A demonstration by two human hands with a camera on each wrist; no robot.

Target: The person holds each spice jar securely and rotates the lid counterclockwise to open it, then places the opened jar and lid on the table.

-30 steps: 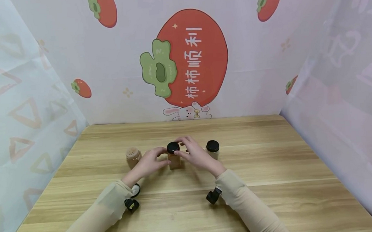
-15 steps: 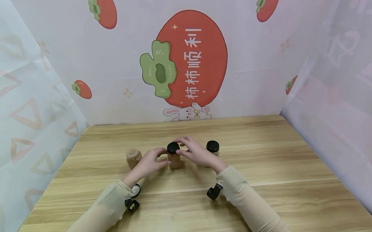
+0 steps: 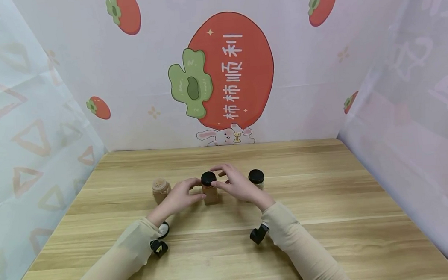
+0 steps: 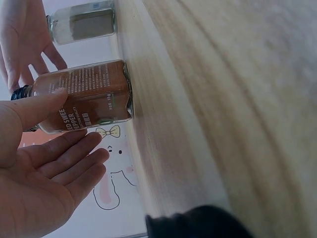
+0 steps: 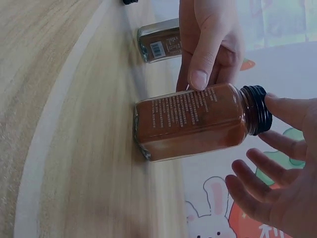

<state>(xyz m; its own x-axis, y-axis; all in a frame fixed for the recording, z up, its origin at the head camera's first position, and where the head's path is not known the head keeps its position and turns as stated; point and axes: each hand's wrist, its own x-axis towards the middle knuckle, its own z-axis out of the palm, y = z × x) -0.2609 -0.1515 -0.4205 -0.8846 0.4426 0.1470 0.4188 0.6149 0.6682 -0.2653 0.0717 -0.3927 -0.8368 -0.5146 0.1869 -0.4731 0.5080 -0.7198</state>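
Note:
A square glass spice jar (image 3: 210,195) of red-brown powder, its label partly reading sweet pepper in the left wrist view, stands upright on the table. My left hand (image 3: 180,197) holds its body between thumb and fingers. At its top is a black screw lid (image 5: 257,110). My right hand (image 3: 239,186) has thumb and index finger at this lid, the other fingers spread apart in the right wrist view. To the left stands an uncapped spice jar (image 3: 160,189) with a perforated shaker top. Another black-lidded jar (image 3: 256,177) is partly hidden behind my right hand.
A round black lid with a white inside (image 3: 163,230) lies on the wooden table (image 3: 212,260) beside my left wrist. Black wrist cameras (image 3: 258,234) hang below both sleeves. A printed cloth wall (image 3: 301,88) rises behind the table, with others at both sides.
My right hand has shifted slightly to the right, its thumb moving a little along the lid's edge. My left hand and the jar stay in place.

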